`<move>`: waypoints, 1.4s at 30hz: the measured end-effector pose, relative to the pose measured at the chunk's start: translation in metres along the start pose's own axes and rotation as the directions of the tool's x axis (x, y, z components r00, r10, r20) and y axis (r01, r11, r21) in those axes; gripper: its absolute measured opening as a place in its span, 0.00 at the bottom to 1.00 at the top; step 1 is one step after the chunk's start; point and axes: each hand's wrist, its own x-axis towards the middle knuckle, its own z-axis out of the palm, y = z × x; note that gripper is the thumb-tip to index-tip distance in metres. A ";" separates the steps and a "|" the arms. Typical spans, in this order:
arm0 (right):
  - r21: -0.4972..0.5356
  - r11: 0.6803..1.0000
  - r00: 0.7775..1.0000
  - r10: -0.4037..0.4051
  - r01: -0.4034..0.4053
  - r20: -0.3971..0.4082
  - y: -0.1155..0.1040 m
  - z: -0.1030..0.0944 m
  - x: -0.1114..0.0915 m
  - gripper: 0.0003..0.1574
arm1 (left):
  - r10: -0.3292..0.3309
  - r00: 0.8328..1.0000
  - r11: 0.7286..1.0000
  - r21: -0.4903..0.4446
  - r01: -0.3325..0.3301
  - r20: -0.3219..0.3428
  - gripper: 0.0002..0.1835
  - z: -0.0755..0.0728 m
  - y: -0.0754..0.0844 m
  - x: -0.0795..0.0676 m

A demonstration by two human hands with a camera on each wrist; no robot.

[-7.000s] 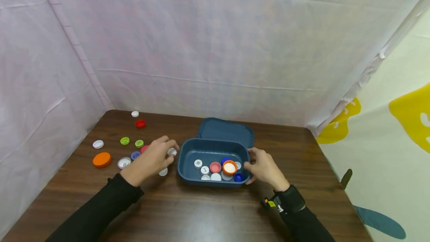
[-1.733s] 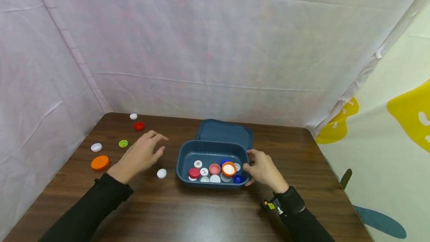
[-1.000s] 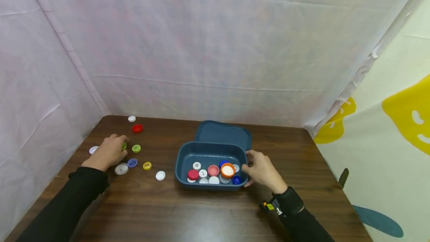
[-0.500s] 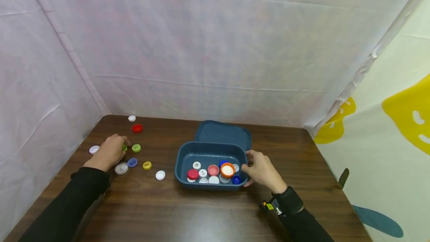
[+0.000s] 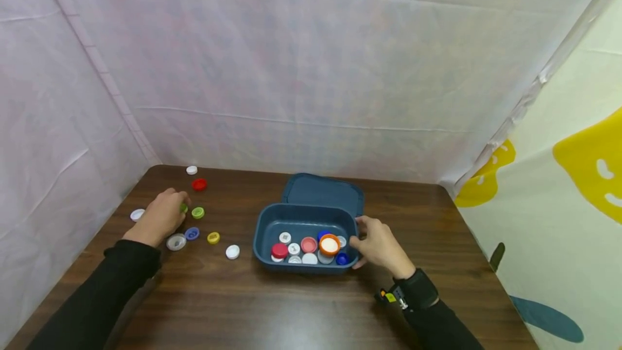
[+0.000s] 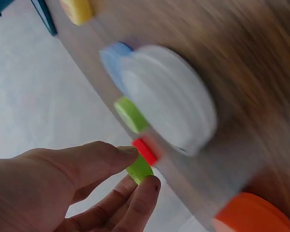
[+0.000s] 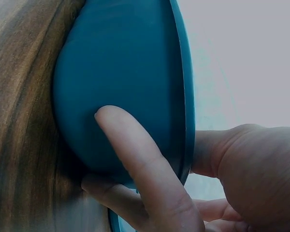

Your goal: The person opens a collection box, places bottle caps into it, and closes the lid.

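Observation:
My left hand (image 5: 157, 216) pinches a green bottle cap (image 6: 140, 169) between thumb and finger, low over the left part of the table. A second green cap (image 5: 197, 213) lies just right of it, with a blue-violet cap (image 5: 192, 233) and a large pale cap (image 5: 176, 242) nearer me. My right hand (image 5: 381, 244) grips the right end of a dark blue box (image 5: 303, 269); in the right wrist view, fingers press on its outer wall (image 7: 121, 63) and the thumb is at the rim. Inside the box lie several caps, including a red one (image 5: 279, 250) and an orange one (image 5: 330, 244).
The box's lid (image 5: 323, 190) lies behind it. Other loose caps on the wooden table (image 5: 301, 312) are yellow (image 5: 213, 238), white (image 5: 232, 252) and red (image 5: 199, 184). An orange lid (image 6: 251, 215) shows in the left wrist view. Cloth walls stand behind and at the left.
A red cap and a white one under it have appeared in the box. My left hand has moved left from beside the box to the green cap. My right hand stays on the box.

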 end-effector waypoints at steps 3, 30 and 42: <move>0.002 1.000 1.000 0.003 -0.003 0.002 0.000 0.000 -0.001 0.40 | 0.060 0.997 0.998 -0.010 -0.060 -0.045 0.11 -0.001 0.014 -0.004; -0.006 1.000 1.000 -0.015 0.015 0.018 0.002 -0.004 -0.005 0.40 | 0.469 0.882 0.878 -0.086 -0.471 -0.051 0.15 0.013 0.175 -0.028; -0.013 1.000 1.000 -0.021 0.021 0.015 0.005 -0.005 -0.005 0.40 | 0.522 0.851 0.849 -0.126 -0.513 0.057 0.15 0.032 0.198 -0.032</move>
